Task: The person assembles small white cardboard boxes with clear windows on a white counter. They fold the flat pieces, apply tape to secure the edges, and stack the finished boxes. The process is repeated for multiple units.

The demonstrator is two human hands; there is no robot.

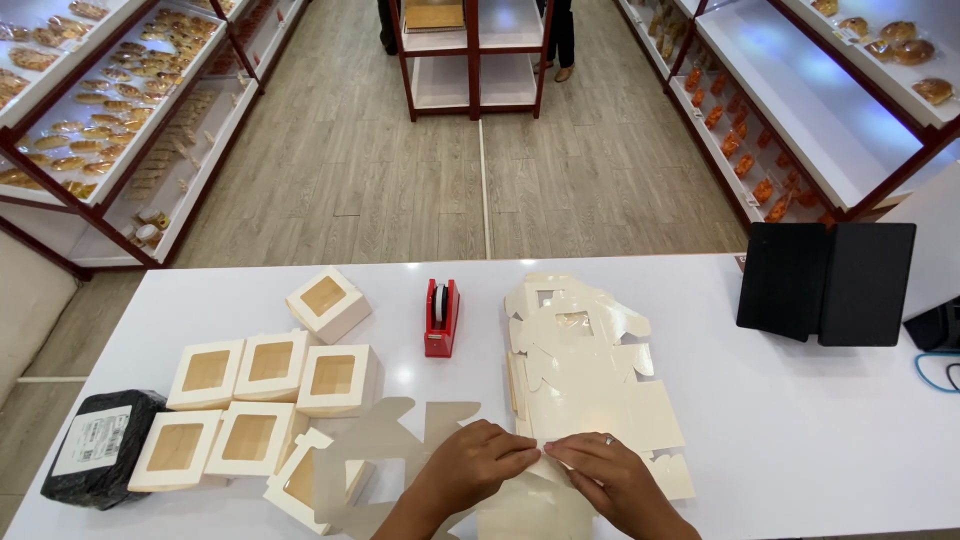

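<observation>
My left hand (472, 462) and my right hand (607, 477) meet at the near edge of a white table (800, 420), fingertips pinching a flat cream cardboard box blank (530, 500). A ring shows on my right hand. Just beyond lies a loose pile of flat box blanks (580, 360) with window cut-outs. Another unfolded blank (395, 440) lies under my left wrist. To the left sit several folded cream boxes (270, 385) with clear windows.
A red tape dispenser (441, 318) stands mid-table. A black wrapped package (100, 445) lies at the left corner. A black folding stand (825, 283) rises at the right. Red-framed shelves with pastries (110, 100) line both sides; a person's legs (562, 40) show far back.
</observation>
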